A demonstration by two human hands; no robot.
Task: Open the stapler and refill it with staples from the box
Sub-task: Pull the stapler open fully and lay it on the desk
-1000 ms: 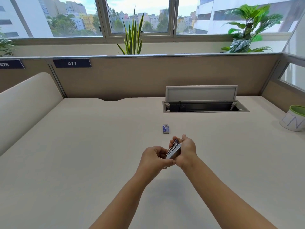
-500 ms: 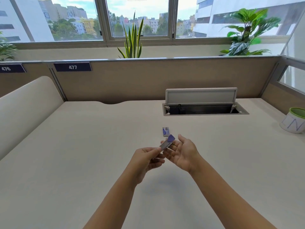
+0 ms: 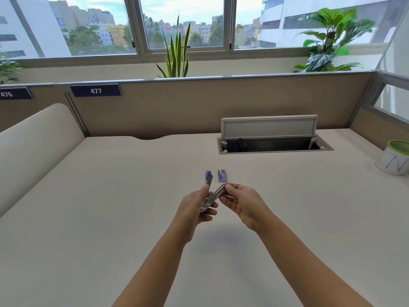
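I held the small purple-capped metal stapler (image 3: pixel 209 193) hinged open above mid-desk, left hand (image 3: pixel 192 209) gripping its top arm, right hand (image 3: pixel 241 201) pinching its magazine tip, and judged it might snap shut or slip before reaching the little blue-and-white staple box (image 3: pixel 222 175) just beyond.

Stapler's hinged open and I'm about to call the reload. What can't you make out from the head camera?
- Small metal stapler with a blue-tipped top arm: whether its channel holds staples; too small, and its lower body is hidden by the left hand.
- Small blue and white staple box: open or sealed, and its print; too small.
- Right hand grip: fingertip contact with the magazine tip is blurred.
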